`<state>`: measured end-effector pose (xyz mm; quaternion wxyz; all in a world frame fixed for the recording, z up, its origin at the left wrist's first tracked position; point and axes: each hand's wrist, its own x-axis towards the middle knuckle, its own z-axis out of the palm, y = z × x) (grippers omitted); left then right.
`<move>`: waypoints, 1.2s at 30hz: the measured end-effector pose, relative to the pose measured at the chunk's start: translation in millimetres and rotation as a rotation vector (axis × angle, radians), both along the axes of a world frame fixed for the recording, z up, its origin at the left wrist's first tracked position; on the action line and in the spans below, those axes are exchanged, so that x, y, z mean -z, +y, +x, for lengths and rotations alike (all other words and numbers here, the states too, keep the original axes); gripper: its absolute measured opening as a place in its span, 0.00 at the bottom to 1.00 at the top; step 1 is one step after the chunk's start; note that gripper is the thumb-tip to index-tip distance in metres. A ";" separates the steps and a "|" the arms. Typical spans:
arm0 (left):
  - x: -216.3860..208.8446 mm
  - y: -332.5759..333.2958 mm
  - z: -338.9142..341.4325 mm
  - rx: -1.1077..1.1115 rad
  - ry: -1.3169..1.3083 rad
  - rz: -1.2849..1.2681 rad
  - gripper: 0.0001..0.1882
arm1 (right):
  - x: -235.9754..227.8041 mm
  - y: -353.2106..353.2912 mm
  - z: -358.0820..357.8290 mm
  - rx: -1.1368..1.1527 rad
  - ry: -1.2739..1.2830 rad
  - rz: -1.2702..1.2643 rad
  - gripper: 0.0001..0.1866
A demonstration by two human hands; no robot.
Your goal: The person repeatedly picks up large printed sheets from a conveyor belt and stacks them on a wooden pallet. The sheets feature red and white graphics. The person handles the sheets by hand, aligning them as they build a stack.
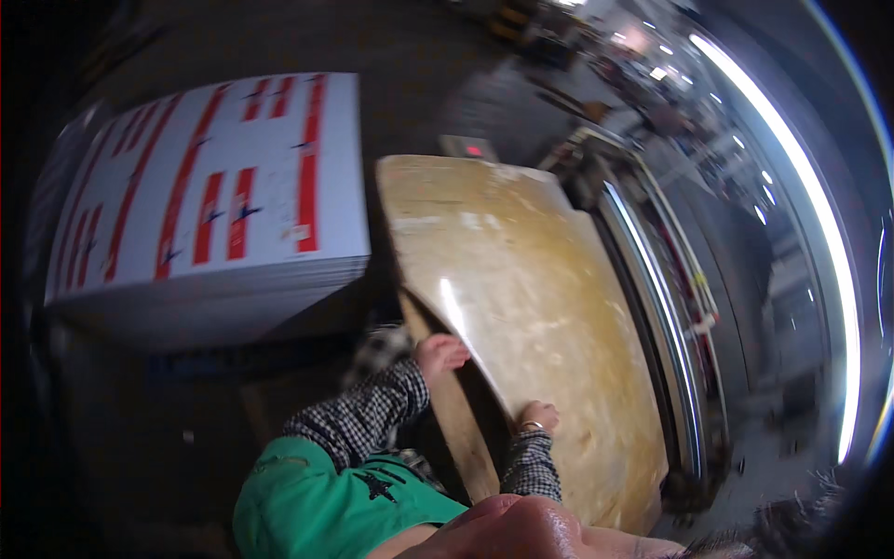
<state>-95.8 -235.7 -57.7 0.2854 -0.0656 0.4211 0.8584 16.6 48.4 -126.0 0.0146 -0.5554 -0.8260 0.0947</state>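
A large, glossy tan board [531, 252], apparently wood, lies in front of me with its near edge facing my body. My right hand [538, 416] is closed at that near edge, its fingers bent over the board's top. Farther left along the same edge, my left hand [440, 356] has its fingers stretched toward the board, the tips at or close to the edge. Nothing shows in that hand. Beneath the edge runs a dark gap, then a pale wooden strip [466, 433]. The undersides of both hands are hidden.
A stack of white sheets [326, 265] with red printed bars stands at the left. Along the board's right side runs a long machine frame [656, 279] with a bright metal bar. A small box with a red light [473, 150] sits behind the board.
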 end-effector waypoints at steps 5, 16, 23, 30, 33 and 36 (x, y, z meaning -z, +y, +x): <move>-3.7 -159.4 -62.1 -0.565 0.196 0.058 0.09 | -2.3 -50.9 -86.8 -0.234 0.574 -0.173 0.13; 17.2 -479.0 -91.5 -1.638 -0.463 -0.764 0.37 | -81.9 -307.1 -260.9 -0.647 0.925 -0.985 0.16; 45.6 -517.4 -144.4 -1.800 -0.369 -0.770 0.38 | -57.4 -370.6 -309.9 -0.643 0.561 -0.733 0.39; 37.9 -514.2 -142.1 -1.741 -0.455 -0.627 0.46 | -85.6 -400.2 -320.5 -0.613 0.706 -0.613 0.19; 30.9 -511.6 -145.2 -1.773 -0.425 -0.489 0.46 | -106.1 -402.7 -323.2 -0.577 0.773 -0.686 0.15; 32.3 -511.4 -151.2 -1.810 -0.474 -0.582 0.45 | -124.5 -412.9 -327.3 -0.458 1.036 -1.016 0.11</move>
